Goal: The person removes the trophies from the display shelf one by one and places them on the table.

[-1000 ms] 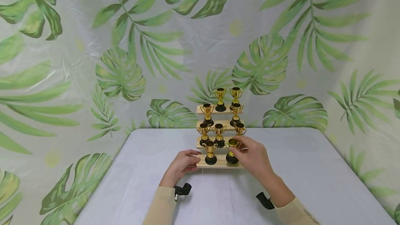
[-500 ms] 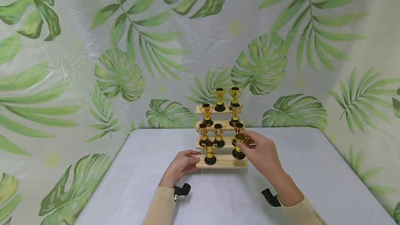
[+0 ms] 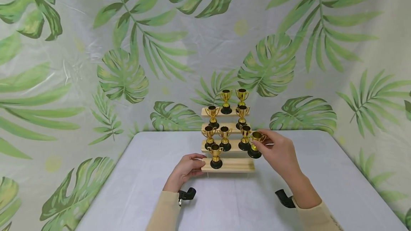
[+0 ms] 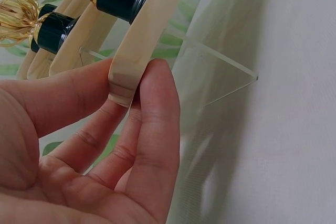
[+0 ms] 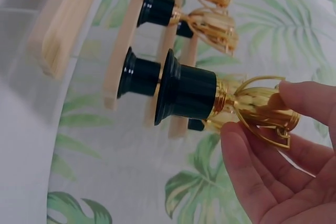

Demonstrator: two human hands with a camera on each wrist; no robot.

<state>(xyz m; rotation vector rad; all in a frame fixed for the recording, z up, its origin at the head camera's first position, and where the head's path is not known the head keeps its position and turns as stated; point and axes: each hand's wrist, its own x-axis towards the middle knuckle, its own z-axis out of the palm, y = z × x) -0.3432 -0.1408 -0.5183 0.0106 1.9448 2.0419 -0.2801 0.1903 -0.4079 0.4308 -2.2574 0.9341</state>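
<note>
My right hand [image 3: 278, 151] pinches a small gold trophy [image 5: 191, 94] with a black base by its cup and handles. The trophy is off the shelves, just right of the tiered wooden stand [image 3: 236, 165]. My left hand [image 3: 187, 169] grips the left end of the lowest shelf [image 4: 137, 45] between thumb and fingers. One trophy [image 3: 215, 156] stands on that shelf's left side, its right part bare. On the second shelf stand three trophies, among them the right one [image 3: 245, 137]. Two stand on the third shelf, and two on the top, including the left one [image 3: 226, 101].
The stand rests on clear thin legs [image 4: 231, 61] on a table with a white cloth [image 3: 154, 149]. A leaf-patterned curtain [image 3: 179, 63] hangs behind the table. Black straps with camera mounts [image 3: 285, 199] sit at both wrists.
My right hand has lifted the right trophy from the lowest shelf and carried it up and right, past the stand's edge. My left hand has stayed on the shelf end.
</note>
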